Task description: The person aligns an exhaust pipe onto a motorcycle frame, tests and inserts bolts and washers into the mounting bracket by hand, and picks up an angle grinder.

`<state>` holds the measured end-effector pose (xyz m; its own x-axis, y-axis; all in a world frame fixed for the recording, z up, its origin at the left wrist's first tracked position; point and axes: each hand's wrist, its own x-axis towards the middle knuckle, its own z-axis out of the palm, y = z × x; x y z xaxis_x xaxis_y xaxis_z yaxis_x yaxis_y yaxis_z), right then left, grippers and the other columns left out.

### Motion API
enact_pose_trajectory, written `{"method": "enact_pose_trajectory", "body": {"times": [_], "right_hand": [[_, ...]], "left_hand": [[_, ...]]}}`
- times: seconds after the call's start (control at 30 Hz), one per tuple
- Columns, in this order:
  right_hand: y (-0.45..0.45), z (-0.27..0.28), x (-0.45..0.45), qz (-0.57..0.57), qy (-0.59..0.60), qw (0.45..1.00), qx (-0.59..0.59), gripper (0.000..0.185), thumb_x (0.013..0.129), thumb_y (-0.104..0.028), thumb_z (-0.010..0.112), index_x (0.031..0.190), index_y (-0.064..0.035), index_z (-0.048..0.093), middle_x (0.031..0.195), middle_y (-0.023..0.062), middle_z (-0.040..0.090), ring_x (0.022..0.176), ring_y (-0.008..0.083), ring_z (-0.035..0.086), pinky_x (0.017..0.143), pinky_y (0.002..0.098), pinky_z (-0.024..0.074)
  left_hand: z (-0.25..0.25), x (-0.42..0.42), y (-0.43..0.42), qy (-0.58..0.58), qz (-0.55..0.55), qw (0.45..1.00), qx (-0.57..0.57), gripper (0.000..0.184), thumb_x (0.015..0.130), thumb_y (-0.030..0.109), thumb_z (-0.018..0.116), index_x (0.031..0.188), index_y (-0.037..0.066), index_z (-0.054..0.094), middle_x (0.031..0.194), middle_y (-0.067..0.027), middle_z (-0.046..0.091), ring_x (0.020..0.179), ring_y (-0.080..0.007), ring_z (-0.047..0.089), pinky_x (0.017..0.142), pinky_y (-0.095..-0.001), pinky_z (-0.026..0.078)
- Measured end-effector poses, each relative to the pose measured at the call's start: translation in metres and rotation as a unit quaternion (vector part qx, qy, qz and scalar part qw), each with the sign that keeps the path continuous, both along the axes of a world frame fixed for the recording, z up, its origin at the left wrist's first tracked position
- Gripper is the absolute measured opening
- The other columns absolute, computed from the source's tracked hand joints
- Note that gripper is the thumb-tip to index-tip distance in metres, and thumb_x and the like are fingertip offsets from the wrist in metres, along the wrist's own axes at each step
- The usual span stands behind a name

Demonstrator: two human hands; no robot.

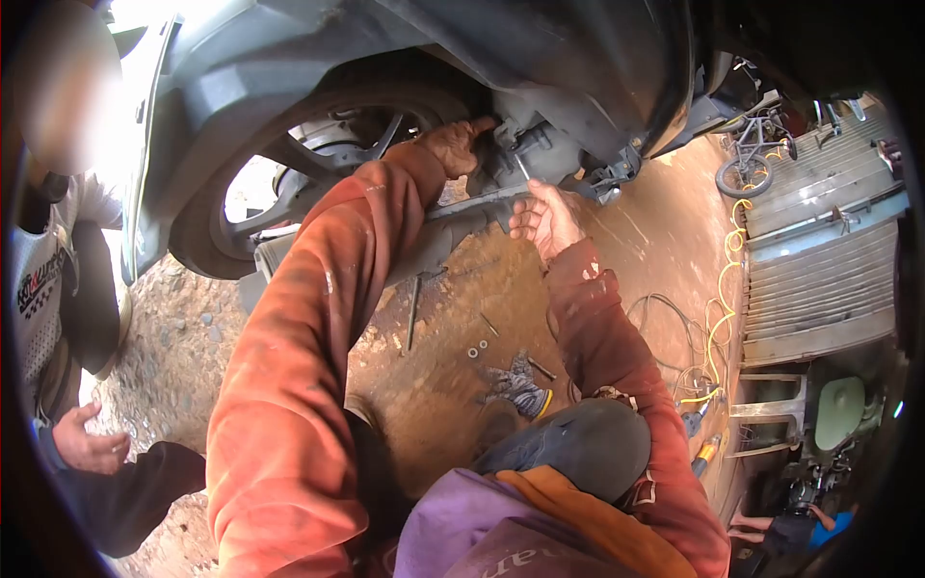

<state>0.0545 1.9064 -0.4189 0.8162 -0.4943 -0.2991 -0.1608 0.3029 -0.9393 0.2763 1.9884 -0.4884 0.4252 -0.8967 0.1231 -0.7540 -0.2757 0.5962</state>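
Observation:
My left hand [451,150] reaches under the dark body of a scooter [578,58], between its wheel [207,236] and the grey engine casing [544,154]. Its fingers are curled, with one fingertip against the parts there; whatever they hold is hidden. Lower right, my right hand [549,222] is palm up beside the casing. The fingers bend loosely, apart from the raised thumb, and nothing shows in the palm. A thin shiny metal rod [521,166] runs down from the casing to the thumb tip; they seem to touch.
On the brown ground lie a long rod [413,313], washers [479,349] and a work glove [523,385]. A yellow hose [729,260] runs along the right, near a small bicycle [752,159] and a metal shutter [819,279]. Another person's hand [90,441] is at left.

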Motion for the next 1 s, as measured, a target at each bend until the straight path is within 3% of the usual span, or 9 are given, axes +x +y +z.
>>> {"method": "enact_pose_trajectory", "body": {"times": [0.17, 0.27, 0.3, 0.37, 0.4, 0.5, 0.53, 0.83, 1.0], "right_hand": [[-0.006, -0.003, -0.001, 0.002, -0.054, 0.998, -0.029, 0.016, 0.087, -0.017, 0.068, 0.093, -0.0057, 0.060, 0.079, 0.0087, 0.066, 0.067, 0.0189, 0.066, 0.055, 0.0310, 0.0544], [-0.015, -0.007, -0.008, 0.042, -0.093, 0.995, -0.003, 0.012, 0.087, -0.012, 0.068, 0.094, -0.0040, 0.062, 0.082, 0.0096, 0.067, 0.070, 0.0186, 0.067, 0.057, 0.0306, 0.0550], [-0.019, -0.009, -0.009, 0.074, -0.113, 0.991, 0.017, 0.012, 0.087, -0.010, 0.068, 0.094, -0.0028, 0.062, 0.083, 0.0103, 0.067, 0.072, 0.0191, 0.067, 0.059, 0.0307, 0.0554], [-0.023, -0.020, -0.007, 0.061, -0.122, 0.991, 0.014, 0.012, 0.087, -0.009, 0.068, 0.095, -0.0019, 0.062, 0.085, 0.0112, 0.068, 0.073, 0.0199, 0.067, 0.060, 0.0309, 0.0558], [-0.024, -0.021, -0.006, 0.049, -0.124, 0.991, 0.008, 0.013, 0.086, -0.009, 0.069, 0.095, -0.0010, 0.062, 0.087, 0.0121, 0.068, 0.074, 0.0206, 0.067, 0.061, 0.0311, 0.0561], [-0.029, -0.026, -0.002, 0.049, -0.136, 0.990, 0.001, 0.017, 0.085, -0.008, 0.070, 0.098, 0.0005, 0.062, 0.089, 0.0134, 0.068, 0.077, 0.0218, 0.068, 0.063, 0.0316, 0.0572], [-0.029, -0.028, 0.000, 0.048, -0.136, 0.990, 0.004, 0.017, 0.085, -0.008, 0.070, 0.098, 0.0005, 0.062, 0.089, 0.0134, 0.068, 0.077, 0.0218, 0.068, 0.063, 0.0316, 0.0572], [-0.017, -0.036, 0.011, -0.032, -0.152, 0.988, -0.014, 0.021, 0.085, 0.000, 0.067, 0.102, 0.0068, 0.058, 0.089, 0.0173, 0.066, 0.073, 0.0242, 0.068, 0.063, 0.0333, 0.0605], [-0.019, -0.029, 0.010, 0.010, -0.143, 0.976, -0.162, 0.019, 0.085, 0.003, 0.065, 0.102, 0.0094, 0.059, 0.083, 0.0159, 0.065, 0.060, 0.0210, 0.066, 0.052, 0.0292, 0.0584]], "left_hand": [[0.043, -0.030, 0.028, 0.053, -0.019, 0.996, -0.066, 0.058, 0.085, 0.027, 0.060, 0.136, 0.002, 0.047, 0.087, -0.0123, 0.066, 0.078, -0.0237, 0.064, 0.063, -0.0344, 0.051], [0.112, -0.077, 0.075, 0.234, -0.058, 0.962, 0.129, 0.066, 0.083, 0.062, 0.059, 0.100, 0.000, 0.068, 0.082, -0.0101, 0.067, 0.082, -0.0237, 0.065, 0.074, -0.0377, 0.051], [0.114, -0.084, 0.071, 0.214, -0.077, 0.953, 0.200, 0.056, 0.085, 0.055, 0.062, 0.099, 0.001, 0.067, 0.085, -0.0141, 0.068, 0.087, -0.0277, 0.065, 0.081, -0.0403, 0.049], [0.076, -0.087, 0.071, 0.019, -0.083, 0.995, 0.055, 0.039, 0.088, 0.039, 0.064, 0.102, 0.003, 0.067, 0.087, -0.0179, 0.068, 0.090, -0.0319, 0.065, 0.079, -0.0417, 0.049], [0.073, -0.089, 0.070, 0.022, -0.063, 0.996, 0.051, 0.034, 0.087, 0.035, 0.060, 0.104, 0.006, 0.067, 0.099, -0.0196, 0.067, 0.100, -0.0367, 0.062, 0.087, -0.0433, 0.049], [0.069, -0.083, 0.065, 0.022, -0.071, 0.996, 0.050, 0.035, 0.087, 0.035, 0.061, 0.105, 0.005, 0.067, 0.099, -0.0193, 0.067, 0.100, -0.0360, 0.063, 0.087, -0.0432, 0.049], [0.069, -0.081, 0.065, 0.039, -0.066, 0.996, 0.043, 0.028, 0.089, 0.025, 0.063, 0.105, 0.003, 0.066, 0.089, -0.0203, 0.067, 0.090, -0.0345, 0.065, 0.078, -0.0411, 0.048], [0.068, -0.065, 0.061, 0.055, -0.050, 0.997, 0.027, 0.031, 0.089, 0.026, 0.063, 0.100, -0.002, 0.064, 0.084, -0.0238, 0.064, 0.085, -0.0364, 0.064, 0.074, -0.0425, 0.047], [0.057, -0.062, 0.060, 0.053, -0.056, 0.997, 0.002, 0.032, 0.089, 0.027, 0.062, 0.099, -0.003, 0.063, 0.085, -0.0243, 0.064, 0.086, -0.0374, 0.063, 0.074, -0.0430, 0.046]]}}
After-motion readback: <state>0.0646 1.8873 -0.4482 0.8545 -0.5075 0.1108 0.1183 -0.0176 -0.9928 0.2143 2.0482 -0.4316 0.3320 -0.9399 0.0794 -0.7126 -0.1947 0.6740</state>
